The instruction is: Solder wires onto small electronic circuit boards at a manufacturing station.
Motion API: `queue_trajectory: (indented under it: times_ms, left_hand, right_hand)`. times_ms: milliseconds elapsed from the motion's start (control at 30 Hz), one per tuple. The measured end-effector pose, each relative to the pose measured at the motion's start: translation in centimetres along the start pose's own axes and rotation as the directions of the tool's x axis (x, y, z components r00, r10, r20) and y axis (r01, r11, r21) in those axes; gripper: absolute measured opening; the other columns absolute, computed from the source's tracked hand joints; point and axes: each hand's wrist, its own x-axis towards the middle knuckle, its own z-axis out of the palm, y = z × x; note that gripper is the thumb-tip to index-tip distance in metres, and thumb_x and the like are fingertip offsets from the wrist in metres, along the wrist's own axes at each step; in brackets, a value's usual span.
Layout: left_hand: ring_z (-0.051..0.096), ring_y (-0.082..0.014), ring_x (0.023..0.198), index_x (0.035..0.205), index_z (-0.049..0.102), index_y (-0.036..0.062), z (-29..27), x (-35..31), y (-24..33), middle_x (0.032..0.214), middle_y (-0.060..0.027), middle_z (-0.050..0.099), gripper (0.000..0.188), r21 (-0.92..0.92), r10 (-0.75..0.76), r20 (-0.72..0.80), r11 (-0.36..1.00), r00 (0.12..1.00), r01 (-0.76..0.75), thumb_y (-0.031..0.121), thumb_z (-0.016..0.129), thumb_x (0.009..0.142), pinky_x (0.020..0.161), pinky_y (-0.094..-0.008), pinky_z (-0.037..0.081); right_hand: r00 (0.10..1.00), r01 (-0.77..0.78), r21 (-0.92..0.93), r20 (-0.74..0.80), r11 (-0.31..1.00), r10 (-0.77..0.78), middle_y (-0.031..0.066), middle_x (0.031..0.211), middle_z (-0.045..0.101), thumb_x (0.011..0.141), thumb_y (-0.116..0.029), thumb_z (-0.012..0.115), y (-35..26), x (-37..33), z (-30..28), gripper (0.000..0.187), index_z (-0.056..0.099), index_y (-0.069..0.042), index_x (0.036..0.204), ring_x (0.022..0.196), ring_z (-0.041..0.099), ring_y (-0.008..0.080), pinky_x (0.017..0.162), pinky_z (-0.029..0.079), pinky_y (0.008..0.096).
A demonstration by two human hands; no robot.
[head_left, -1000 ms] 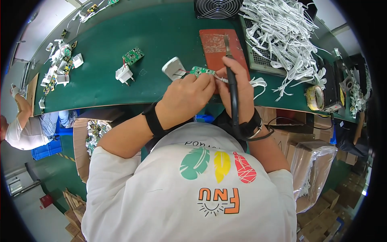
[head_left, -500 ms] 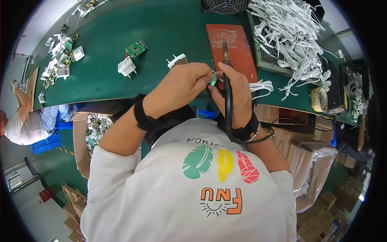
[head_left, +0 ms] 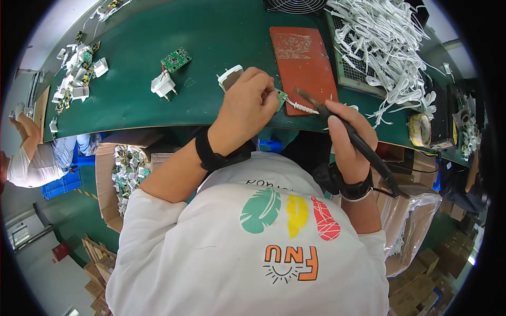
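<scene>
My left hand (head_left: pixel 246 102) is closed on a small green circuit board (head_left: pixel 281 98), pinched by its fingers at the table's front edge. A white cord with a ribbed sleeve (head_left: pixel 304 108) runs right from the board, over the red pad. In my right hand (head_left: pixel 350 138) is a soldering iron (head_left: pixel 363 146), gripped by its black handle, its metal tip pointing up and left above the pad. The tip is apart from the circuit board. Just beyond my left hand lies a white plug housing (head_left: pixel 230 77), partly covered by the fingers.
A red pad (head_left: pixel 308 60) lies on the green table (head_left: pixel 226 34). Left of it are a white plug (head_left: pixel 163 85) and a wired circuit board (head_left: pixel 176 59). Bundled white cords (head_left: pixel 379 47) are heaped at right, beside a tape roll (head_left: pixel 419 130). Another person (head_left: pixel 34 163) is at far left.
My right hand has moved right and toward me with the soldering iron, its tip swinging down off the pad's far part. The cord at the circuit board has come into view.
</scene>
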Motion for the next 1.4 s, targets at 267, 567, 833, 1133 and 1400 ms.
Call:
queue_trajectory:
  times_ms: [267,567,833,1133,1400]
  left_hand:
    - [0.056,-0.0281,0.065,0.073,0.055,0.0005,0.7,-0.1,0.1,0.084,-0.0097,0.054,0.004,0.089,0.056,0.011,0.994,0.998,-0.057,0.003,0.058,0.072,0.058,-0.0349,0.048]
    - [0.056,-0.028,0.066,0.072,0.054,0.0004,0.3,0.2,0.0,0.084,-0.0097,0.053,0.003,0.1,0.013,0.033,0.995,0.999,-0.016,0.003,0.057,0.072,0.058,-0.035,0.048]
    - [0.057,-0.0273,0.067,0.074,0.056,0.0006,0.6,0.5,-0.1,0.084,-0.0096,0.054,0.003,0.14,0.05,0.036,0.989,0.998,-0.054,0.003,0.058,0.073,0.059,-0.0344,0.048]
    - [0.057,-0.0284,0.07,0.077,0.057,0.0009,0.5,0.5,0.1,0.086,-0.0094,0.054,0.005,0.181,0.073,0.08,0.98,0.994,-0.087,0.005,0.059,0.075,0.061,-0.0354,0.048]
    - [0.056,-0.0303,0.07,0.076,0.056,0.0011,0.4,0.6,-0.2,0.084,-0.0107,0.053,0.004,0.148,0.075,0.053,0.986,0.996,-0.082,0.005,0.058,0.076,0.06,-0.0374,0.049]
  right_hand:
    - [0.994,-0.078,0.037,-0.076,0.996,0.081,0.0045,0.075,0.056,0.073,-0.002,0.056,0.7,-0.1,0.9,0.018,0.061,0.002,0.09,0.063,0.047,0.0087,0.059,0.037,0.0201]
    - [0.999,-0.051,0.064,0.004,0.997,0.051,0.0029,0.071,0.054,0.071,-0.002,0.056,0.6,0.4,0.0,0.018,0.062,0.002,0.088,0.063,0.046,0.0081,0.058,0.036,0.0205]
    - [0.991,-0.106,0.095,-0.076,0.99,0.113,0.0023,0.072,0.054,0.073,-0.001,0.055,0.8,0.4,0.7,0.017,0.061,0.002,0.088,0.063,0.046,0.0073,0.057,0.036,0.0199]
    - [0.992,-0.098,0.044,-0.076,0.994,0.101,0.0025,0.073,0.055,0.074,-0.001,0.054,0.5,0.2,0.6,0.016,0.061,0.002,0.088,0.063,0.047,0.0075,0.058,0.037,0.0207]
    - [0.99,-0.105,0.032,-0.094,0.994,0.108,0.003,0.075,0.057,0.075,-0.002,0.054,0.8,0.1,0.8,0.017,0.062,0.002,0.089,0.065,0.048,0.0082,0.059,0.038,0.0211]
